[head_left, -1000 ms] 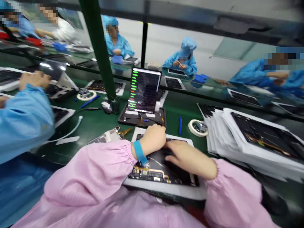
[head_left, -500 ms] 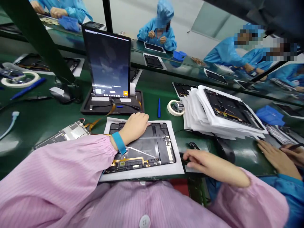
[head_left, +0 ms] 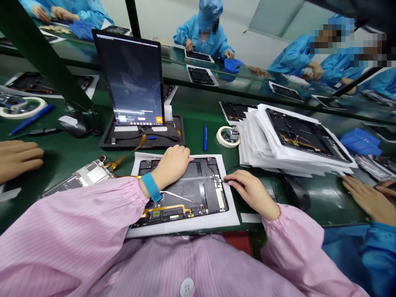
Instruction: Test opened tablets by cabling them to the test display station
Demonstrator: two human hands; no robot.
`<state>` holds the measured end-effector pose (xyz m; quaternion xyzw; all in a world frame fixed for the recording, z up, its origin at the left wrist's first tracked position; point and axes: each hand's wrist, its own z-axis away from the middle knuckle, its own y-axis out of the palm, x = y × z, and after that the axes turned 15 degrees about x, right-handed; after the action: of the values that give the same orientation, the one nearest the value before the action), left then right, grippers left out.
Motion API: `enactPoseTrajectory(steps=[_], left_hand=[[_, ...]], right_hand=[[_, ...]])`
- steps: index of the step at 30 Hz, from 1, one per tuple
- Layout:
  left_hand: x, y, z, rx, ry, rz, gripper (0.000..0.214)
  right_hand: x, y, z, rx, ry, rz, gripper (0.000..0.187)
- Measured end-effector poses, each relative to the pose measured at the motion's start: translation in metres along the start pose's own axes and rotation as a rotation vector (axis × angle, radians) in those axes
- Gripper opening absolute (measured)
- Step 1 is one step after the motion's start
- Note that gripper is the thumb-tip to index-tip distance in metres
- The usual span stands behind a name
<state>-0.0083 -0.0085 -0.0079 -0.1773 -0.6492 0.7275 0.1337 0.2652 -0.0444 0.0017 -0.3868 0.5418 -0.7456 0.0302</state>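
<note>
An opened tablet housing (head_left: pixel 188 192) with flat ribbon cables and a small circuit board lies on white paper sheeting (head_left: pixel 154 232) before me. My left hand (head_left: pixel 175 163), a blue band at its wrist, lies over the far edge of the housing with bent fingers; the fingertips are hidden. At the housing's right side, my right hand (head_left: pixel 249 189) pinches a small dark cable plug (head_left: pixel 226 180), its tip close to the board's edge; whether it sits in the socket I cannot tell. A thin black cable (head_left: pixel 235 166) runs behind that hand.
Behind stands a lit tablet screen (head_left: pixel 133 82) in a black tray (head_left: pixel 107 140). Around are a blue pen (head_left: pixel 205 137), a tape roll (head_left: pixel 221 138), a paper-interleaved housing stack (head_left: pixel 253 144), a mouse (head_left: pixel 297 194) and a loose battery-like part (head_left: pixel 80 179). Co-workers' hands (head_left: pixel 18 159) rest at both sides.
My right hand has moved up and left to the housing's right edge with the plug. My left hand stays on the housing. A co-worker's hand has appeared at the left.
</note>
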Motion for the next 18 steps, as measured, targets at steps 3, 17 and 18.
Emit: enactPoseTrajectory(steps=[3,17,18], left_hand=[[0.000,0.000,0.000,-0.007,0.001,-0.020,0.024],[-0.005,-0.015,0.007,-0.019,0.038,0.165,0.026],[-0.004,-0.016,0.008,0.000,0.029,0.215,0.027]], right_hand=[[-0.002,0.000,0.000,0.000,-0.027,-0.058,0.018],[0.015,0.002,0.018,-0.033,-0.010,-0.036,0.022],[0.014,0.004,0.020,-0.063,-0.031,0.061,0.022]])
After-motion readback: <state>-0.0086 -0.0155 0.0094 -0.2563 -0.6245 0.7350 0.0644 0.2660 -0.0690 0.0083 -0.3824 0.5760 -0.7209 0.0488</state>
